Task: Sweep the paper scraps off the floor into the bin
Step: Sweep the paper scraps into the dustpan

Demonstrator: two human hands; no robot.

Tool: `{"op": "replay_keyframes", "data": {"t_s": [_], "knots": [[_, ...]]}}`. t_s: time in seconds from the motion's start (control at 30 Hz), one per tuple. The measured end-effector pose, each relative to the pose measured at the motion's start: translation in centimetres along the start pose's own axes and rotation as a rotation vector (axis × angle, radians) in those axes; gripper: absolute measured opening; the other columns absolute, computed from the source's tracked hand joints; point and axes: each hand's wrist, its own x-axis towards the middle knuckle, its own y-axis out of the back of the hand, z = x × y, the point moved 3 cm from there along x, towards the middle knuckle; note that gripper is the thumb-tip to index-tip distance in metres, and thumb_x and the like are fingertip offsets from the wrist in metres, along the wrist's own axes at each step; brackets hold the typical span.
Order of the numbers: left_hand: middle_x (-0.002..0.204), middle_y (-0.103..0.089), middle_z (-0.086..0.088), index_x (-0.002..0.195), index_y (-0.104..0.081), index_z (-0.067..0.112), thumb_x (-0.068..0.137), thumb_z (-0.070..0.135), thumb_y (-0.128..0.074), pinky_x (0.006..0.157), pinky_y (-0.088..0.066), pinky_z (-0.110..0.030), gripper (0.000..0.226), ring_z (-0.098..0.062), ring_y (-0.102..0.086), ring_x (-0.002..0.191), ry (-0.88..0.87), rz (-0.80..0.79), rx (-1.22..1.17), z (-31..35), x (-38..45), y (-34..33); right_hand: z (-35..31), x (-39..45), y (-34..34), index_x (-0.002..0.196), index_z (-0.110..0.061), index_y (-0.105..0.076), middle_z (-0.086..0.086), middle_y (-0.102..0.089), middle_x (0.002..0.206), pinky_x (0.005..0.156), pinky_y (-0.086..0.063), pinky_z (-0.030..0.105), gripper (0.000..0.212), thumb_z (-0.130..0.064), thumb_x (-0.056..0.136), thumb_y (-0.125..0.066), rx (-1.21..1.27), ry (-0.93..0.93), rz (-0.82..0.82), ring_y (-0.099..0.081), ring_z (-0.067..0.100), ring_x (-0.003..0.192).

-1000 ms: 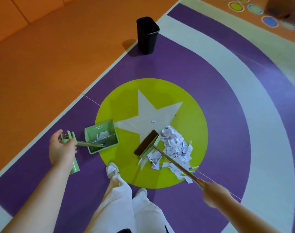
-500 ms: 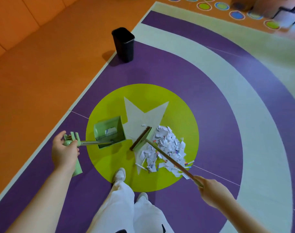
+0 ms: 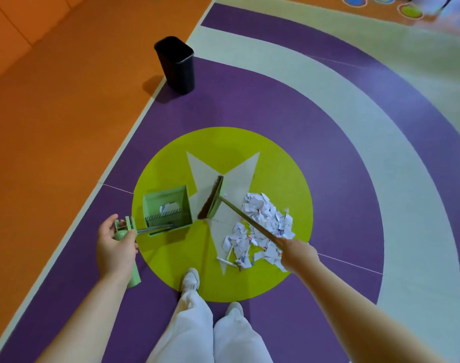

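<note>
gripping the pale green handle top of the long-handled green plastic dustpan (image 3: 168, 213), the left hand (image 3: 116, 247) has its fingers and thumb curled round it, and the pan's open box sits on the lime circle of the floor (image 3: 171, 258) with a scrap or two of paper inside. the right hand (image 3: 299, 254) is wrapped round the thin stick of the broom (image 3: 213, 199), whose green head with brown bristles stands on the pale star, just right of the dustpan and apart from it. the heap of white torn paper scraps (image 3: 260, 226) lies on the circle to the right of the broom head (the stick crosses above it), near the right hand. the black plastic waste bin (image 3: 176, 65) stands upright well apart, at the edge where purple floor meets orange. white trousers and white shoes (image 3: 190, 280) show below.
</note>
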Motion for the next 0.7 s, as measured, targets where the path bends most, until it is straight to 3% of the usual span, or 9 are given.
{"op": "replay_keyframes", "data": {"t_s": [0.1,0.17,0.27,0.37,0.57,0.7], "knots": [[0.131,-0.060,-0.001,0.135,-0.052,0.024,0.091,0.000,-0.060,0.049,-0.050,-0.027,0.051,-0.020,-0.053,0.055,0.010,-0.036,0.007,0.3,1.6,-0.4,0.7,0.1,-0.2,0.138,-0.042,-0.044,0.003,-0.058,0.100,0.060,-0.042,0.029,0.067,-0.007,0.081,-0.040,0.078,-0.095,-0.042,-0.056,0.025,0.079],[0.128,-0.059,0.000,0.136,-0.052,0.021,0.092,-0.002,-0.060,0.042,-0.047,-0.019,0.051,-0.019,-0.052,0.056,0.008,-0.060,0.008,0.8,2.6,-0.8,1.2,-0.4,-0.2,0.134,-0.038,-0.049,0.000,-0.054,0.094,0.061,-0.044,0.030,0.063,-0.007,0.080,-0.041,0.085,-0.137,-0.063,-0.060,0.026,0.084],[0.125,-0.058,0.000,0.136,-0.051,0.018,0.092,-0.004,-0.059,0.040,-0.044,-0.015,0.050,-0.021,-0.051,0.056,-0.017,-0.119,0.022,1.6,3.8,-1.6,2.5,-1.9,-0.3,0.132,-0.036,-0.051,0.002,-0.064,0.106,0.069,-0.050,0.032,0.058,-0.010,0.080,-0.042,0.039,-0.167,-0.073,-0.065,0.027,0.098],[0.131,-0.056,-0.001,0.137,-0.051,0.017,0.091,-0.004,-0.059,0.040,-0.044,-0.016,0.051,-0.021,-0.051,0.054,-0.034,-0.186,0.043,2.3,4.9,-2.6,3.7,-4.1,0.4,0.127,-0.038,-0.053,0.002,-0.065,0.110,0.073,-0.052,0.032,0.053,-0.013,0.082,-0.040,0.033,-0.195,-0.034,-0.065,0.028,0.102],[0.121,-0.053,0.004,0.139,-0.049,0.017,0.091,-0.005,-0.056,0.037,-0.041,-0.015,0.053,-0.019,-0.049,0.051,-0.063,-0.333,0.072,4.3,5.2,-5.8,4.2,-8.8,0.7,0.115,-0.041,-0.057,-0.006,-0.067,0.092,0.061,-0.049,0.029,0.048,-0.015,0.079,-0.040,0.170,-0.313,0.067,-0.066,0.024,0.085],[0.121,-0.057,0.001,0.138,-0.049,0.021,0.091,-0.002,-0.058,0.048,-0.045,-0.027,0.053,-0.020,-0.050,0.054,-0.096,-0.418,0.092,5.5,5.1,-7.7,4.5,-12.5,-0.3,0.122,-0.045,-0.051,-0.006,-0.069,0.101,0.067,-0.049,0.030,0.040,-0.025,0.088,-0.044,0.273,-0.403,0.154,-0.066,0.024,0.092]]}}
